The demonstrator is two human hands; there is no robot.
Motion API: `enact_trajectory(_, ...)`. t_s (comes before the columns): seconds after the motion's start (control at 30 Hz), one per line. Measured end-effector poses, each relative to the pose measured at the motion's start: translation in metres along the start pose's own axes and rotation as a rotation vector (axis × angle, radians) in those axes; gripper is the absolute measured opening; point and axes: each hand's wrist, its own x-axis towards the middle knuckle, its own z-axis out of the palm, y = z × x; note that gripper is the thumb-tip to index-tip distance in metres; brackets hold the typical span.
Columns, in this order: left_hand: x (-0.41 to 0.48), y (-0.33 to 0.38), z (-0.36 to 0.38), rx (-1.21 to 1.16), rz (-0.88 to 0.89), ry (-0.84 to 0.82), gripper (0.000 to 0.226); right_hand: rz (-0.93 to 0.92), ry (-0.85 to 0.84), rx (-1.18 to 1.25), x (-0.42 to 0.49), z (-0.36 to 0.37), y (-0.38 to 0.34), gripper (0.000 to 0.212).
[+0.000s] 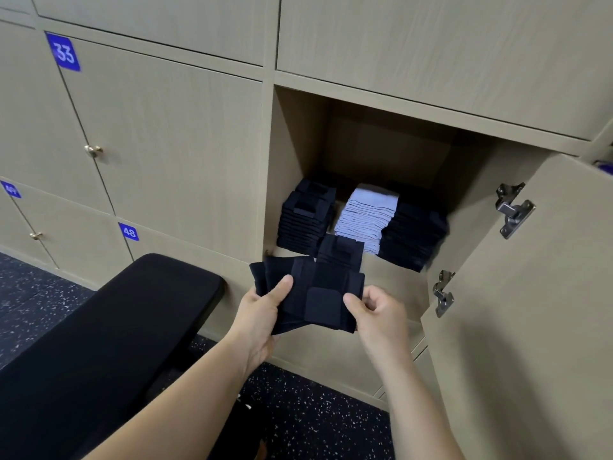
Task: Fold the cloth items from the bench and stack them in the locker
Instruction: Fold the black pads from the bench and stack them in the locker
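- The dark folded cloth [318,293] is held in the air in front of the open locker [288,161], just below its opening, with several layers fanning out at its left edge.
- The left hand [262,313] grips the cloth's left side, thumb lying on top and fingers hidden beneath.
- The right hand [378,313] pinches the right edge between the thumb and curled fingers.
- Inside the locker stand 3 tall piles: a dark stack [305,217] at the left, a light blue stack [365,217] in the middle, and a second dark stack [414,234] touching it on the right.
- A low dark pile [341,252] sits at the front edge, just behind the held cloth.
- The locker door [530,327] hangs open at the right, with 2 metal hinges [512,209] on its inner face.
- A black padded bench [132,327] lies to the left on the speckled floor [315,419].
- The closed doors on the left carry blue plates reading 33 [63,52] and 48 [128,232].
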Motion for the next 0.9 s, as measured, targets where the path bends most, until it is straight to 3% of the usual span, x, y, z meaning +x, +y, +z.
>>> enact_trajectory(0.13,0.018,-0.007,0.004,0.016,-0.014,0.057,0.024,-0.023,0.002,-0.005,0.015,-0.003,0.013,0.020)
enact_trajectory(0.3,0.053,-0.007,0.001,0.038,0.003,0.126,0.019,0.082,0.061,0.225,0.053,-0.015,0.042,0.012)
enact_trajectory(0.47,0.096,-0.008,0.005,0.087,-0.007,0.123,0.025,0.123,0.164,0.194,0.124,-0.016,0.064,0.023)
enact_trajectory(0.77,0.159,-0.015,-0.007,0.165,-0.036,0.131,0.032,0.195,0.187,0.214,0.220,0.019,0.074,0.012)
enact_trajectory(0.9,0.169,-0.022,-0.015,0.194,-0.036,0.127,0.049,0.262,0.191,0.254,0.234,0.031,0.081,0.023)
